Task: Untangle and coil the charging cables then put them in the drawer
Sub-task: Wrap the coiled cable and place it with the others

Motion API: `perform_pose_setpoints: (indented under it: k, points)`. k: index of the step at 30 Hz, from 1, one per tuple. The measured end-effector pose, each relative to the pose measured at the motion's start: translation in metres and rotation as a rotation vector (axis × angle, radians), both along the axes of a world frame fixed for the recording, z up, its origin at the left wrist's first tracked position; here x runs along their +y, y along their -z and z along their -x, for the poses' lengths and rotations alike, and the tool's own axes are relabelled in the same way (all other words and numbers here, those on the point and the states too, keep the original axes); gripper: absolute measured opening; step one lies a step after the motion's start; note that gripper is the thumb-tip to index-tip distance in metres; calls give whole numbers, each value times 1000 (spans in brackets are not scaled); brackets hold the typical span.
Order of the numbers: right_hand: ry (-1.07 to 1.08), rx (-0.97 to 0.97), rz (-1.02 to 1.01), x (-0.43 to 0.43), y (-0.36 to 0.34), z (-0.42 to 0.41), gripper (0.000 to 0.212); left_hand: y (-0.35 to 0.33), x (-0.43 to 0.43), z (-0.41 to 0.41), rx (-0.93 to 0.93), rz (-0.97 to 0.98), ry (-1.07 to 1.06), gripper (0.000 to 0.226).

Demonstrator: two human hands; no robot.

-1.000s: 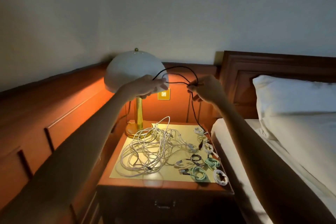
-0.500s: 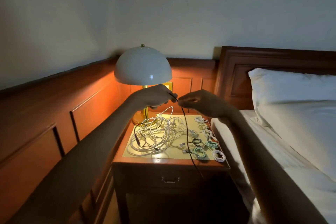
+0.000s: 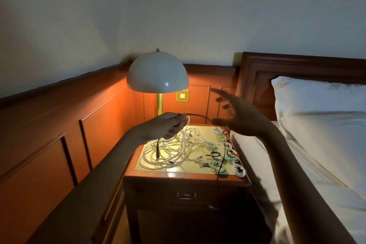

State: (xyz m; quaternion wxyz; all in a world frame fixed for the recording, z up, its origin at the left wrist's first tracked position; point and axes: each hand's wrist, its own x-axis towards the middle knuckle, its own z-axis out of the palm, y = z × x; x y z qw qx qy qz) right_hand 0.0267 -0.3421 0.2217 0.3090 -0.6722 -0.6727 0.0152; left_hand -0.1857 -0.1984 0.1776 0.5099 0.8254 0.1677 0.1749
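My left hand (image 3: 168,126) grips a black cable (image 3: 195,115) above the nightstand; one short end hangs down from the fist over the tangle. The cable arcs right toward my right hand (image 3: 240,117), which is blurred, fingers spread, and its long end drops past the nightstand's front right. Whether the cable touches the right hand I cannot tell. A tangle of white cables (image 3: 174,149) lies on the yellow mat (image 3: 186,169). Several coiled cables, white and mint green (image 3: 230,157), line the mat's right side. The drawer (image 3: 186,195) is closed.
A domed lamp (image 3: 157,72) with a brass stem stands at the nightstand's back left. A wall switch (image 3: 182,95) sits behind it. Wood panelling runs along the left. The bed with white pillow (image 3: 320,103) and headboard adjoins the nightstand on the right.
Both hands came down from in front of the lamp. My right hand let go its pinch on the black cable and opened, moving right; the left hand keeps its grip.
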Motion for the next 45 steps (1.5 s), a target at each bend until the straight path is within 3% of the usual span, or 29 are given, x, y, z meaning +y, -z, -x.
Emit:
perform_pose_setpoints:
  k: [3,8,12,14,17,21,24,28,35,40,45]
  points:
    - [-175,-137,128,11,13,18,52,4,-11,-5,-39,33,63,36]
    - [-266,81,-1,19,21,21,20,9,-10,-5,-38,70,146,34]
    - [-200,282,-123,13,6,7,19,31,-5,2,-23,17,148,30]
    - [-256,290,2,12,5,7,15,40,-6,3,-54,82,133,30]
    - [-285,140,190,18,25,19,21,44,-9,-2,-77,164,119,35]
    - [-213,171,90,21,42,19,12,46,-8,-9,-101,276,178,38]
    - [-147,97,0,20,40,12,15,54,-3,-9,-69,168,160,30]
    - [-16,145,-190,21,38,4,23,62,-2,-7,-19,67,94,22]
    - [-411,-108,-87,26,39,8,28,60,-10,-18,-113,242,26,23]
    - [-437,-224,280,25,12,-4,20,69,-12,-19,-37,211,-16,18]
    - [-325,-224,-31,36,11,-12,13,77,-16,-16,-69,90,-35,27]
